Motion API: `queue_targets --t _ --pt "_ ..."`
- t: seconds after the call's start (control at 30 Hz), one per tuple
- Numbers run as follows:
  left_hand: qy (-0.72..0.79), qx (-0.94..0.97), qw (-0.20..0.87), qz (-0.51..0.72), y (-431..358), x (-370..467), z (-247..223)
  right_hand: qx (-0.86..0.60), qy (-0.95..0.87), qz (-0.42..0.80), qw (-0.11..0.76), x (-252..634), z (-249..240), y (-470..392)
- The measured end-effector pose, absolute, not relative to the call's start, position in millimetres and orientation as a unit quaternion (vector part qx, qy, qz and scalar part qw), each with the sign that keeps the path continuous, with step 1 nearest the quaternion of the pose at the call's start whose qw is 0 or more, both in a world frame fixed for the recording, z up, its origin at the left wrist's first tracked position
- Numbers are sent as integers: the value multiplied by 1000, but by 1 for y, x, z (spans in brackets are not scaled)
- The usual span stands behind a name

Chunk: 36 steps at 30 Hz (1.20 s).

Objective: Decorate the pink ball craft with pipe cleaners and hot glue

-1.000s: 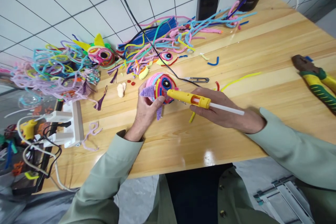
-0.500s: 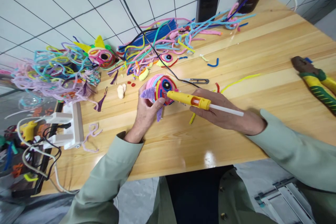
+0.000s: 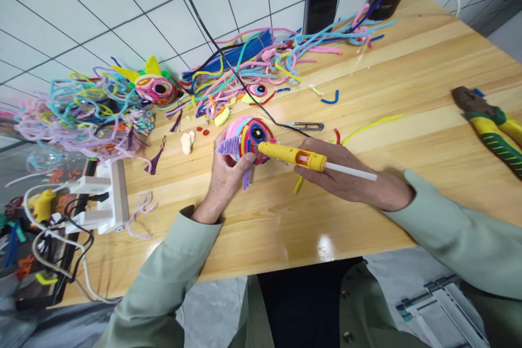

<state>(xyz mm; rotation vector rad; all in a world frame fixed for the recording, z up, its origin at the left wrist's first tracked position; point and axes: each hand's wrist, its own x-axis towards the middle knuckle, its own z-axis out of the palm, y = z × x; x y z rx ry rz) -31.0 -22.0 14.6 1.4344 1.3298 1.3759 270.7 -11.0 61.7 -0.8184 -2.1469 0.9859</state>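
Observation:
My left hand is closed around a round pipe-cleaner figure, striped in pink, red, yellow and blue, with a black eye and purple pointed pieces. The thumb presses on its near side. In my right hand is a yellow hot glue gun, a white glue stick jutting from its back end. Its nozzle meets the figure's surface just below the eye, or nearly so; I cannot tell if they touch. The trigger side is hidden by the gun and fingers. A black cord runs across the table toward the gun.
Thread snips lie just beyond the glue gun. Pliers rest at the right. Piled pipe cleaners and a similar finished-looking head line the wall. A white power strip with plugs and cables is at the left edge.
Almost nothing differs. The whole view has shifted very slightly, while both hands keep the same hold and the nozzle stays at the same spot on the figure.

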Motion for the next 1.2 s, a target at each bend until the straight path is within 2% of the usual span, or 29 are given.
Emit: queue_targets --t 1.2 --pt "518 545 376 542 -22 -31 11 -320 -818 369 303 271 63 -11"
